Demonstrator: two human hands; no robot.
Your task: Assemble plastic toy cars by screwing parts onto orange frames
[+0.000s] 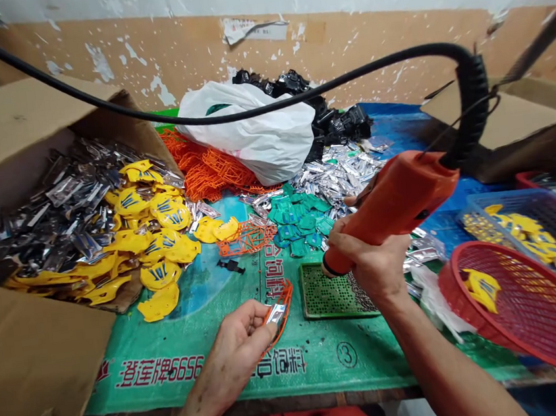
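Observation:
Near the front of the table, my left hand (246,337) pinches an orange mesh frame (286,300) together with a small silver piece (276,313). My right hand (375,257) is wrapped round a red-orange electric screwdriver (396,195), whose black cable leaves its rear end. The driver's front end points down and left, over the left part of a green perforated tray (335,308). Small screws (361,292) lie at that tray's right side, partly behind my right hand. Whether the driver's tip touches the tray cannot be made out.
Left, a cardboard box (39,352) spills silver pieces beside yellow parts (160,273). Behind are orange frames (214,168), a white bag (255,131), green pieces (299,219) and black parts (343,125). A red basket (531,307) stands right; a black cable (248,113) crosses above.

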